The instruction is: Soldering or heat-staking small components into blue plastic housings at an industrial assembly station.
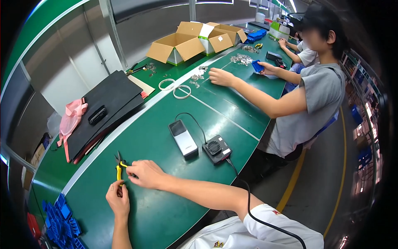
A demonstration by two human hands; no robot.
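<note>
Yellow-handled pliers [119, 167], down at 7 o'clock on the green table [166, 207], tips pointing up toward 12. Held by both hands at once. Left hand [118, 201] curled around the bottom of the handles, closed on them, likely to keep the tool steady. Right hand [146, 174] just to the right, at 3 o'clock from the pliers, fingers pinched narrow near the top of a yellow handle, touching it. Can't tell if something tiny sits between those fingers; too small to see.

Pile of blue plastic pieces [62, 222] at 8 o'clock, near the table edge, close enough to grab. Grey box [183, 139] and little black fan [216, 148] at 1 o'clock from the hands, joined by a black wire [195, 120]. Another black cable [248, 199] running down past the right arm toward the white shirt.

Black foam sheets [107, 103] up at 11 o'clock, stacked flat and out of the way, with a small black case [98, 115] on top and a pink cloth thing [71, 118] beside them. Two white rings [176, 89] at 12 o'clock on the pale strip along the table. Open cardboard boxes [186, 41] farther up.

Another person in a grey shirt [306, 112] at 2 o'clock, one hand by small metal bits [240, 59], the other holding a blue piece [258, 66].
</note>
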